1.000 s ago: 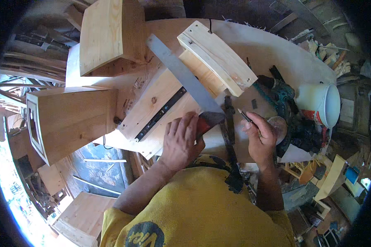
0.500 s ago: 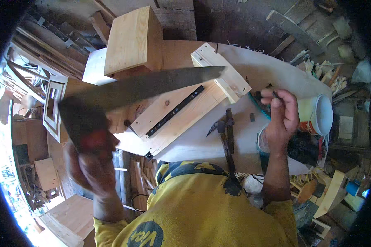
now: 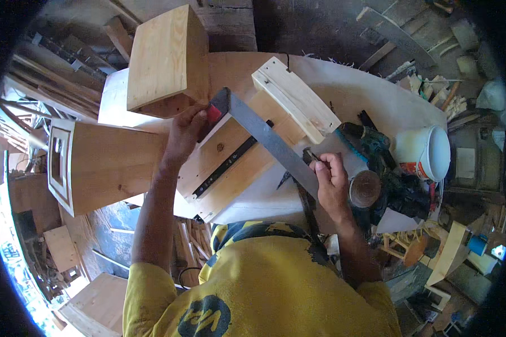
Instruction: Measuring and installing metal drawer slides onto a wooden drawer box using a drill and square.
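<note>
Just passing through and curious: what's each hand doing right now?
Left hand: closed on the red handle of the grey steel square.
Right hand: pinching a small dark tool, its kind unclear.

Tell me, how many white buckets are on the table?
1: the white bucket sits at the table's right edge, beside the dark power tool. Others may hide in the clutter.

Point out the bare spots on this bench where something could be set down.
Bare benchtop lies beyond the slatted piece, toward the white bucket. A smaller patch sits before the drawer panel. Around the drill it is crowded.
</note>
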`<state>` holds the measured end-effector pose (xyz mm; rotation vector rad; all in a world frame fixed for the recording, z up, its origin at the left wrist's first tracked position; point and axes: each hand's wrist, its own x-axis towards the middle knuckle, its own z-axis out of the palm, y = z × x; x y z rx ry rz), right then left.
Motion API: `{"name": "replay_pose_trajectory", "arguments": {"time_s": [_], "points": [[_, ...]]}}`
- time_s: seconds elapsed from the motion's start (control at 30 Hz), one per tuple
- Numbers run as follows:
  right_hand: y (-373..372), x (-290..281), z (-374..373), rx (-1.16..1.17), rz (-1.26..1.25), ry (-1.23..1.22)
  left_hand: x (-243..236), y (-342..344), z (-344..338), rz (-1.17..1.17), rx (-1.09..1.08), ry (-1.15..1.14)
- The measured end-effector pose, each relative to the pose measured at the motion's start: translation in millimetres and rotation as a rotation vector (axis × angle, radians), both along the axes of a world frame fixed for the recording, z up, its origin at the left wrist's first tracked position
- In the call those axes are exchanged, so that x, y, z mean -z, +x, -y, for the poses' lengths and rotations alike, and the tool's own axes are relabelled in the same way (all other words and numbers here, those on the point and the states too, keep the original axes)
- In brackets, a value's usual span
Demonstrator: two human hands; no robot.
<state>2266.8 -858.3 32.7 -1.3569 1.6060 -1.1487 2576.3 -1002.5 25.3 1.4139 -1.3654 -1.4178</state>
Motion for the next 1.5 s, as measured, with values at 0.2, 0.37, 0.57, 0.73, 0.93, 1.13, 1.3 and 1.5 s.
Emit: {"name": "replay_pose_trajectory", "arguments": {"time_s": [0.2,0.37,0.57,0.73,0.93,1.13,1.3,1.5], "points": [[-7.1,19.6,8.0,0.016,-0.085,-0.005,18.5,-25.5,6.4,0.357,0.055,-0.296],[-9.9,10.8,10.1,-0.035,-0.135,0.118,21.0,-31.1,4.1,0.460,0.064,-0.263],[-10.3,-0.1,13.1,-0.134,-0.213,0.123,26.0,-33.6,11.7,0.499,0.067,-0.234],[-11.8,-5.4,12.4,-0.165,-0.211,0.133,24.7,-33.8,14.0,0.554,0.080,-0.168],[-11.7,-2.9,10.3,-0.158,-0.229,0.105,20.5,-36.4,15.2,0.641,0.081,-0.169],[-12.5,4.3,11.6,-0.175,-0.296,0.081,18.1,-37.4,13.4,0.586,0.067,-0.170],[-12.2,1.4,12.5,-0.180,-0.278,0.096,18.2,-37.6,13.0,0.520,0.079,-0.183],[-16.0,-15.4,16.3,-0.213,-0.346,0.130,15.4,-40.1,14.0,0.515,0.078,-0.160]]}}
